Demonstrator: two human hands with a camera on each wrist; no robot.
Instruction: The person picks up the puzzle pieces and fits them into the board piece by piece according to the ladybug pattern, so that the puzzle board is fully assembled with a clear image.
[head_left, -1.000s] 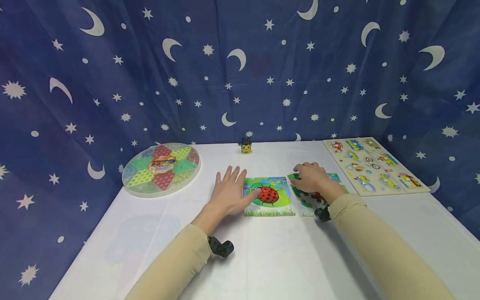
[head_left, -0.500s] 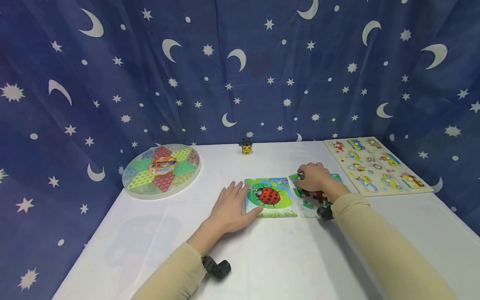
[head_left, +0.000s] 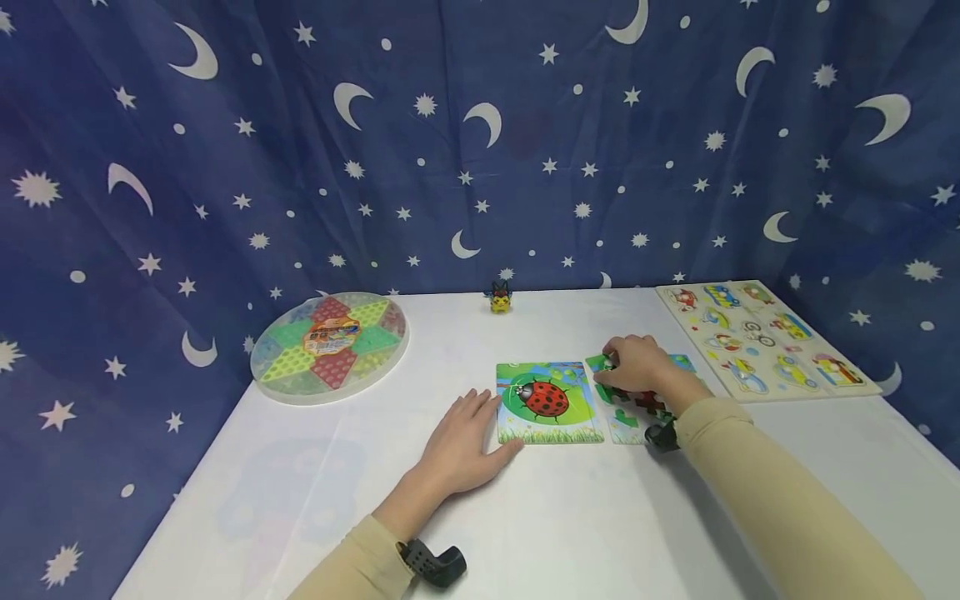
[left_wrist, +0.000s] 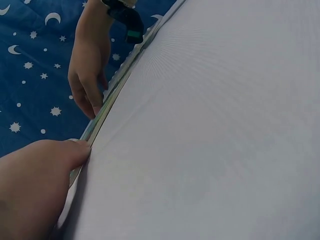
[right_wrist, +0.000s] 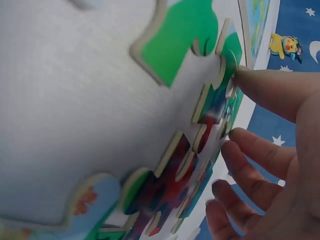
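Note:
A square ladybug puzzle (head_left: 546, 402) lies flat at the middle of the table, its picture whole. My left hand (head_left: 461, 446) rests along its left side, fingers extended, with the thumb at the near left corner; the left wrist view shows the thumb (left_wrist: 75, 151) right at the edge. To the right is a second puzzle (head_left: 622, 427), with gaps between its green, blue and red pieces. Over its upper part, my right hand (head_left: 637, 367) pinches a puzzle piece (right_wrist: 231, 90) between thumb and forefinger; the other fingers are bent. The hand hides much of this puzzle from the head camera.
At the left lies a round Chinese checkers set (head_left: 330, 348) under a clear cover. A small yellow toy figure (head_left: 500, 298) stands near the back edge. A wooden vehicle peg board (head_left: 765, 337) lies at the back right, and a starry blue curtain (head_left: 420, 150) hangs behind.
My left hand has drawn back toward me from over the ladybug puzzle's left edge to its lower corner. The right hand stays over the second puzzle, its fingers drawn closer together.

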